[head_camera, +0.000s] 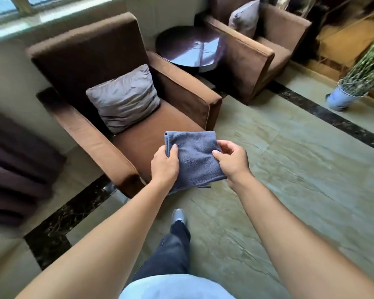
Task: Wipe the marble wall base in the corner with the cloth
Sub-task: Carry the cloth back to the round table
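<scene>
A folded grey-blue cloth (194, 158) hangs in the air in front of me, held by both hands above the front edge of a brown armchair. My left hand (165, 165) grips its left side with the thumb on top. My right hand (232, 160) pinches its right side. The pale wall (7, 67) runs behind the armchair under a window. Its base is mostly hidden by the chair and a dark curtain, and the corner itself does not show clearly.
A brown armchair (78, 50) with a grey cushion (125, 98) stands just ahead. A round dark side table (190, 47) and a second armchair (257, 55) lie beyond. A potted plant (341, 98) stands at right. Marble floor (289, 169) with dark strips; my foot (178, 215) below.
</scene>
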Tool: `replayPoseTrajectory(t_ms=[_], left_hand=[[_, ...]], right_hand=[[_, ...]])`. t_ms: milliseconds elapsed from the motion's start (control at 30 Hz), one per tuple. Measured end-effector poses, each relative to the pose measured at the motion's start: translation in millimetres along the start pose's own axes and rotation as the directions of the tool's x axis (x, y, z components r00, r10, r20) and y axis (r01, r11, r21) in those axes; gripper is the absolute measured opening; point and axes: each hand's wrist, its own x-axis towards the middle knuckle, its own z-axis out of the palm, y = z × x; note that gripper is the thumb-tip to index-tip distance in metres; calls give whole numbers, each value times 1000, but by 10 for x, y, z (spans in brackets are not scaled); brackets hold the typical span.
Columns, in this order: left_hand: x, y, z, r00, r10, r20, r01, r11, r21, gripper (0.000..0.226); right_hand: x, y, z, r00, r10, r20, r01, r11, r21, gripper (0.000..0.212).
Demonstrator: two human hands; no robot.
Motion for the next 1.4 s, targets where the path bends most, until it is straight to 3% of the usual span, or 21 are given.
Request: replayPoseTrajectory(t_ms=[233,633,800,1033,1400], left_hand=[[1169,782,1281,982,62,176,-63,998,4,32],[2949,2082,3028,945,86,316,-131,984,123,35],[3609,2569,3972,961,87,261,-137,974,179,37],[4336,3459,5209,992,-56,113,39,988,149,42],[6503,3822,5588,978,-193,-79,198,978,58,45]], right_hand=[[1530,-254,-618,979,55,-198,-52,998,19,27],[3936,-625,-1420,921,167,-352,-139,985,104,29],[5132,-708,-1939,940,126,-317,-107,991,76,29],[6813,-1127,-2703,974,82,-211,-100,992,-74,30],[9204,-1629,-1890,995,89,35,-79,975,-208,28]])
